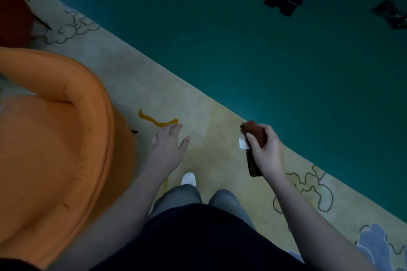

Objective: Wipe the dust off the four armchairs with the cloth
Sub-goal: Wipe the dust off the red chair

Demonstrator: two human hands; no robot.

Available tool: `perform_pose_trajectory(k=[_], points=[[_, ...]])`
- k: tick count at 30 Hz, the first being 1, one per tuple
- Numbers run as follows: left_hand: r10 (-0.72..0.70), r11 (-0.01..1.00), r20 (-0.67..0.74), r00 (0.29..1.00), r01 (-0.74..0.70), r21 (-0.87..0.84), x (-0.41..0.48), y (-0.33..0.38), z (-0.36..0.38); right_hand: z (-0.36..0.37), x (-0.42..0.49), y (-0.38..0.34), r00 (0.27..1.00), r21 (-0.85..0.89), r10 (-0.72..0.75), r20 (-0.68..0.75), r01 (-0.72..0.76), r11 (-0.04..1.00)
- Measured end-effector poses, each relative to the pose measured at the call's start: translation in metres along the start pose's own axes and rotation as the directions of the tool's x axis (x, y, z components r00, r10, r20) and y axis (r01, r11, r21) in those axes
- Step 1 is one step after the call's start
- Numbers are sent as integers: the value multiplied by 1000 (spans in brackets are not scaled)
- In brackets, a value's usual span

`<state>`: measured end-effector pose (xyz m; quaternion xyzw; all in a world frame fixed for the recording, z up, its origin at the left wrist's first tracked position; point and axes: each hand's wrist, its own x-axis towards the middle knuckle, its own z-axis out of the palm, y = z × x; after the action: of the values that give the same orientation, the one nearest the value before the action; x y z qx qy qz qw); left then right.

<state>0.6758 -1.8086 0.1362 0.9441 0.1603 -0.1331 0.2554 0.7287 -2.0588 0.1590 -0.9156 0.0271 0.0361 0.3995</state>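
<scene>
Gripping a folded reddish-brown cloth [254,130] with a white tag, the right hand [266,149] is curling its fingers round it above the pale cream rug with cloud outlines [220,114]. Left hand [168,147] is hovering with fingers spread, holding nothing, near the rounded orange upholstered armchair [55,138]. White shoe [188,178] is standing on the rug; dark teal floor [264,50] is lying beyond.

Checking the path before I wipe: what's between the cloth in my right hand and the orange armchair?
In the head view, the open left hand, held above pale rug, lies between the cloth and the armchair.
</scene>
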Motion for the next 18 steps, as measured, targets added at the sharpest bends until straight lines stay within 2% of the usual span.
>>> perform_pose_trajectory(k=[5,10,18], points=[[-68,996,-53,996,65,-64,37,-3,-27,15,59,-24,997,-62,-56,50,59,996],[-174,982,-93,980,165,-91,67,-6,-34,32,117,-47,982,-51,-136,131,144,988],[-413,906,-125,902,394,-153,121,12,-43,54,227,-71,908,18,-283,307,292,956]])
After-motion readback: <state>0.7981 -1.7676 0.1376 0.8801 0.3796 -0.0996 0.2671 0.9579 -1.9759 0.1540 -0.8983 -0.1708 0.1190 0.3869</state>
